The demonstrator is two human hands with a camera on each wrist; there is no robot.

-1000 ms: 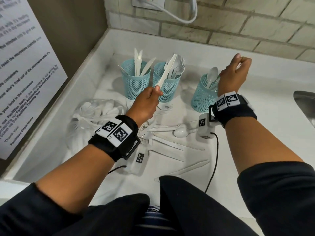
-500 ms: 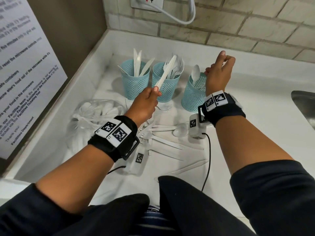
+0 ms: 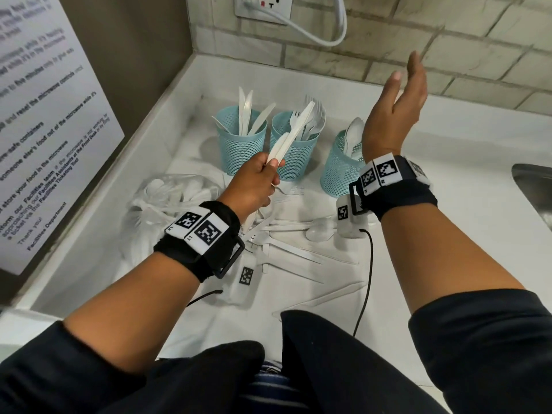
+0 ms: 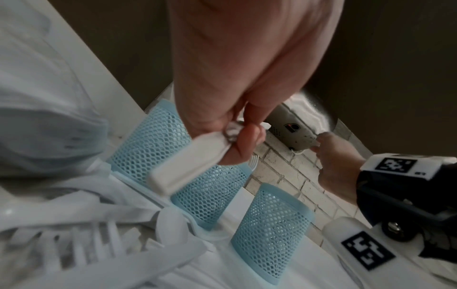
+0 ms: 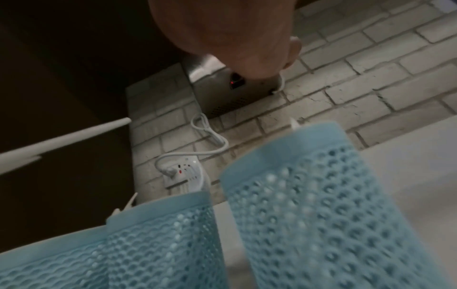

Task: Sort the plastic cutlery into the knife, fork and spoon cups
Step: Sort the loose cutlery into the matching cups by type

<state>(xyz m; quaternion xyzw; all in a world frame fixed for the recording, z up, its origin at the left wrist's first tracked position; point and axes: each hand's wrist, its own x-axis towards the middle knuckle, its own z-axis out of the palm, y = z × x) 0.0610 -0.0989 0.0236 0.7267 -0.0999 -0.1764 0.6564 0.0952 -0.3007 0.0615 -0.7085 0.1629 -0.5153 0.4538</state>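
Observation:
Three blue mesh cups stand in a row: the knife cup (image 3: 242, 138), the fork cup (image 3: 294, 150) and the spoon cup (image 3: 339, 168). My left hand (image 3: 270, 170) grips white plastic knives (image 3: 294, 128) that slant up across the front of the fork cup. The wrist view shows their blunt ends (image 4: 183, 172) sticking out of my fist. My right hand (image 3: 403, 82) is raised above the spoon cup with fingers spread and nothing in it. Loose cutlery (image 3: 298, 246) lies on the white counter in front of the cups.
A clear bag of cutlery (image 3: 167, 201) lies at the left by the counter wall. A steel sink (image 3: 534, 189) starts at the right edge. A wall socket with a white cable (image 3: 298, 28) sits on the brick wall behind. A printed notice (image 3: 44, 115) hangs at the left.
My right hand let a spoon go into the right cup and rose with its fingers spreading. The left hand kept hold of the knives and barely moved.

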